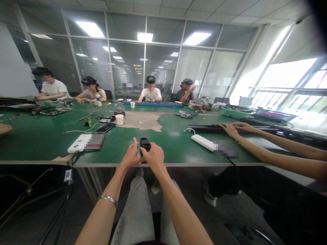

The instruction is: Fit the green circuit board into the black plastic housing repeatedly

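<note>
A small black rectangular object [144,142] with recesses in its upper face is held just above the table's near edge. My right hand [156,157] grips it from the right, thumb across its near end. Close on its left side is my left hand [130,156], fingers stretched out and thumb pointing towards the near end. Whether the left thumb touches the object I cannot tell. The object's underside is hidden.
On the green table [173,146], a white power bank [76,143] and dark phone [106,127] lie left. A paper cup [119,119] stands beyond them. At right are a white power bank [203,142] and a co-worker's hands [231,129] on a black rail. Several people sit opposite.
</note>
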A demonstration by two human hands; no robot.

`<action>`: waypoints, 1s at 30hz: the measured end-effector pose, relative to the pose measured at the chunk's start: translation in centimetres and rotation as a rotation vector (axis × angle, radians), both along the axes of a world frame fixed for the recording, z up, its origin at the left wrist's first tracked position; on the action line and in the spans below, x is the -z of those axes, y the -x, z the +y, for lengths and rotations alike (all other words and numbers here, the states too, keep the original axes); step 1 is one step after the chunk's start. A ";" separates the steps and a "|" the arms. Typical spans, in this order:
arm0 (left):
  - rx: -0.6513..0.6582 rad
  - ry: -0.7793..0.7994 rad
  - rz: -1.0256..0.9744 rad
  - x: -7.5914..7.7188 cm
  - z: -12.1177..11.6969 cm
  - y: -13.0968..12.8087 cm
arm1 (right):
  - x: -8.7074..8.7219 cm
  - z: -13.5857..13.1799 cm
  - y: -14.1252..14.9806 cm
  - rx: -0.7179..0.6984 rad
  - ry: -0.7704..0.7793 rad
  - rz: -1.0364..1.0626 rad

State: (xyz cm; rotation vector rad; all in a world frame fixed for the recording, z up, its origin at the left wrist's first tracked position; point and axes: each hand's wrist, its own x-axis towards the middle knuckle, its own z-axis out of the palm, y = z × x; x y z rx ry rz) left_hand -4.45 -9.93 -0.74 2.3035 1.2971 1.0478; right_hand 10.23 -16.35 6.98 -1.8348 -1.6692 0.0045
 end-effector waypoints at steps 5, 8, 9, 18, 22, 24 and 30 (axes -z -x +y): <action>-0.080 -0.002 0.115 0.7 0.7 0.1 | 0.3 -0.3 0.1 0.001 0.013 -0.015; -0.079 0.039 0.177 0.7 1.3 0.2 | 0.0 -0.1 0.2 0.013 0.028 -0.033; -0.077 0.053 0.192 0.7 1.4 0.2 | -0.1 0.0 0.3 0.017 0.038 -0.041; -0.035 0.017 0.184 0.7 1.2 0.4 | 2.0 -0.7 -0.2 0.004 0.046 -0.017; -0.032 -0.004 0.152 1.0 1.2 0.4 | 2.9 -0.8 0.0 -0.007 -0.043 0.063; -0.037 -0.007 0.141 1.0 1.2 0.4 | 2.7 -0.7 0.1 -0.021 -0.061 0.072; -0.042 -0.009 0.092 0.8 1.0 0.2 | 1.1 -0.6 -0.8 -0.037 -0.200 0.138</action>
